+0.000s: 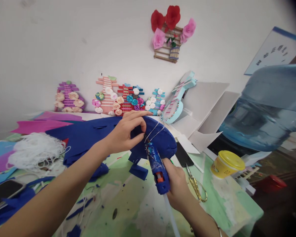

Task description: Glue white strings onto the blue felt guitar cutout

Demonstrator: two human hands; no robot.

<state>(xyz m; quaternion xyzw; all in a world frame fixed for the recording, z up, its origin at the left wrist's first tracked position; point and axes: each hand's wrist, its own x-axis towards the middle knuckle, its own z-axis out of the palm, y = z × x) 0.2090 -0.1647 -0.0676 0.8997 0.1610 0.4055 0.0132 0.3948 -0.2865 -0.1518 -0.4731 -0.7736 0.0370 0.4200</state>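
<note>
My right hand (175, 181) is wrapped round a blue glue gun (158, 171), whose nozzle points up at a dark blue craft body (160, 140). A white glue stick trails from the gun's back end. Thumb and forefinger of my left hand (128, 130) are pinched together beside the nozzle, over the blue body; what they hold, if anything, is too small to make out. Two white strings (158, 131) run across the blue body close to the nozzle. Folded blue pieces (138, 171) hang below it.
Gold-handled scissors (196, 184), a dark phone (184, 154) and a yellow tub (227, 164) stand to the right. A white string heap (37, 153) and another phone (6, 194) lie left. Flowered guitar crafts (107, 95) line the wall; a large water bottle (266, 108) is far right.
</note>
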